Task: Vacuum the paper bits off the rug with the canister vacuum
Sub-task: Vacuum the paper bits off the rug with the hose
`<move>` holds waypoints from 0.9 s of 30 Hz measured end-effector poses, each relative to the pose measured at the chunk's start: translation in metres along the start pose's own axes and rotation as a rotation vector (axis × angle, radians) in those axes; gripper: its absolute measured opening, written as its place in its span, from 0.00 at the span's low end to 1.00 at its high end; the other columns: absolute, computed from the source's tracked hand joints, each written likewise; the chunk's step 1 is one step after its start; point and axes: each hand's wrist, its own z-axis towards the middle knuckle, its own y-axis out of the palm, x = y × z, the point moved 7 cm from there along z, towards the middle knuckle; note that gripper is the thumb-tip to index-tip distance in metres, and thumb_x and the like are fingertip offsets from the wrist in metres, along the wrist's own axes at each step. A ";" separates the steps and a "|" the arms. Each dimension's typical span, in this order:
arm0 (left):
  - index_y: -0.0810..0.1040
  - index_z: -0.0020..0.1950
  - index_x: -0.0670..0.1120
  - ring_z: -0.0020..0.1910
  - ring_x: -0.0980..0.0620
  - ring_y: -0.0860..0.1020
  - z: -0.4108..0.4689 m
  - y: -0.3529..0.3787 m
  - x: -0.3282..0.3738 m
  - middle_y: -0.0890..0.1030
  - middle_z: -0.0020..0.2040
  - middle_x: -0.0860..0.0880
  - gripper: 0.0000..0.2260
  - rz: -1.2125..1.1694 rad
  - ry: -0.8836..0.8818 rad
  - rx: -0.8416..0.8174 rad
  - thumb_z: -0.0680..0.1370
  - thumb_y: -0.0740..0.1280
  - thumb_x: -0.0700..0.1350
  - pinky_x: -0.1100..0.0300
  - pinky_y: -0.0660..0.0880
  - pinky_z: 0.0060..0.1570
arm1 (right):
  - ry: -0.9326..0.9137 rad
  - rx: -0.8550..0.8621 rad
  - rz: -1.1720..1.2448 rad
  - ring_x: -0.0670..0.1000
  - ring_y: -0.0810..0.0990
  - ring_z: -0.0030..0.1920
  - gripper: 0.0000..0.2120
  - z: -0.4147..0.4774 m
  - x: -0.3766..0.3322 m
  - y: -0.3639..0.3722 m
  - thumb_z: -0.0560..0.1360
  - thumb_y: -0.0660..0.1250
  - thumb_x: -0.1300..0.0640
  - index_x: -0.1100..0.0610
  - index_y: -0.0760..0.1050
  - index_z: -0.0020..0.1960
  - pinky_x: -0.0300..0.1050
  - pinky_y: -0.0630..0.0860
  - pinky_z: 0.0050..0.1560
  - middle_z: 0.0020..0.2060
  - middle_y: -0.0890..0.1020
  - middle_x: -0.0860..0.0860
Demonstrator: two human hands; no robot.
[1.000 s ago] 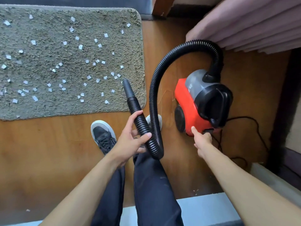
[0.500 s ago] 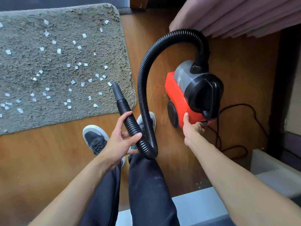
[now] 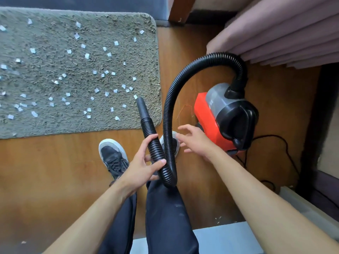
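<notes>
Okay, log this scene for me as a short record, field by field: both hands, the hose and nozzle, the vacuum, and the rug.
left hand: grips the black hose behind the nozzle
right hand: open, fingers spread, holding nothing, between hose and canister vacuum
rug: grey, strewn with paper bits
nozzle: points at the rug's near right corner; contact unclear
canister vacuum: red and black, on the wooden floor right of the rug

Rug [image 3: 55, 123]: shaggy, matt pile. Hose [image 3: 169, 110]: ribbed black plastic. Canister vacuum [image 3: 225, 121]: glossy red-and-black plastic. Floor [image 3: 55, 180]: smooth, sheened wood.
</notes>
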 end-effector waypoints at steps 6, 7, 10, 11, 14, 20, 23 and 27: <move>0.67 0.67 0.68 0.45 0.47 0.81 -0.008 -0.008 0.000 0.81 0.52 0.39 0.30 0.006 0.039 -0.035 0.78 0.68 0.35 0.49 0.81 0.46 | -0.128 -0.257 0.035 0.45 0.80 0.42 0.28 0.023 -0.066 0.060 0.80 0.65 0.56 0.43 0.60 0.76 0.40 0.82 0.38 0.48 0.76 0.52; 0.67 0.67 0.69 0.45 0.46 0.81 -0.009 -0.011 -0.001 0.82 0.54 0.39 0.31 -0.003 0.041 -0.032 0.78 0.68 0.35 0.47 0.81 0.47 | -0.121 -0.279 0.032 0.43 0.79 0.38 0.28 0.024 -0.071 0.066 0.80 0.65 0.57 0.44 0.60 0.76 0.37 0.79 0.34 0.46 0.75 0.50; 0.66 0.69 0.68 0.47 0.46 0.82 -0.013 -0.020 -0.007 0.82 0.55 0.40 0.31 -0.029 0.043 -0.018 0.78 0.68 0.35 0.42 0.80 0.49 | -0.096 -0.342 0.011 0.40 0.79 0.30 0.27 0.027 -0.079 0.078 0.79 0.65 0.60 0.46 0.63 0.76 0.36 0.77 0.33 0.43 0.75 0.48; 0.65 0.70 0.68 0.48 0.45 0.82 -0.014 -0.024 -0.009 0.82 0.56 0.39 0.32 -0.033 0.047 -0.015 0.78 0.68 0.36 0.41 0.80 0.50 | -0.090 -0.362 0.010 0.39 0.79 0.28 0.27 0.028 -0.080 0.081 0.79 0.66 0.61 0.47 0.64 0.75 0.37 0.77 0.35 0.42 0.76 0.48; 0.64 0.71 0.68 0.48 0.42 0.79 -0.018 -0.034 -0.017 0.81 0.58 0.39 0.33 -0.074 0.055 -0.030 0.78 0.68 0.36 0.40 0.76 0.50 | -0.056 -0.406 0.027 0.42 0.80 0.29 0.28 0.032 -0.084 0.091 0.78 0.68 0.63 0.47 0.66 0.73 0.43 0.78 0.41 0.39 0.80 0.46; 0.64 0.72 0.67 0.43 0.40 0.74 -0.027 -0.050 -0.024 0.81 0.54 0.38 0.33 -0.193 0.125 0.002 0.75 0.70 0.38 0.44 0.69 0.42 | -0.046 -0.507 0.069 0.47 0.83 0.37 0.29 0.034 -0.096 0.118 0.77 0.67 0.65 0.44 0.67 0.72 0.50 0.80 0.50 0.46 0.82 0.49; 0.65 0.70 0.68 0.43 0.40 0.78 -0.034 -0.059 -0.027 0.81 0.55 0.39 0.33 -0.217 0.136 0.037 0.73 0.71 0.41 0.40 0.74 0.45 | -0.032 -0.540 0.067 0.52 0.82 0.42 0.27 0.035 -0.095 0.132 0.77 0.67 0.64 0.44 0.68 0.71 0.57 0.77 0.60 0.49 0.81 0.50; 0.65 0.70 0.68 0.49 0.40 0.82 -0.040 -0.069 -0.031 0.82 0.56 0.38 0.32 -0.233 0.112 0.031 0.77 0.70 0.36 0.31 0.73 0.56 | -0.023 -0.540 0.058 0.54 0.80 0.45 0.24 0.037 -0.091 0.149 0.77 0.67 0.64 0.46 0.70 0.69 0.60 0.76 0.60 0.50 0.81 0.52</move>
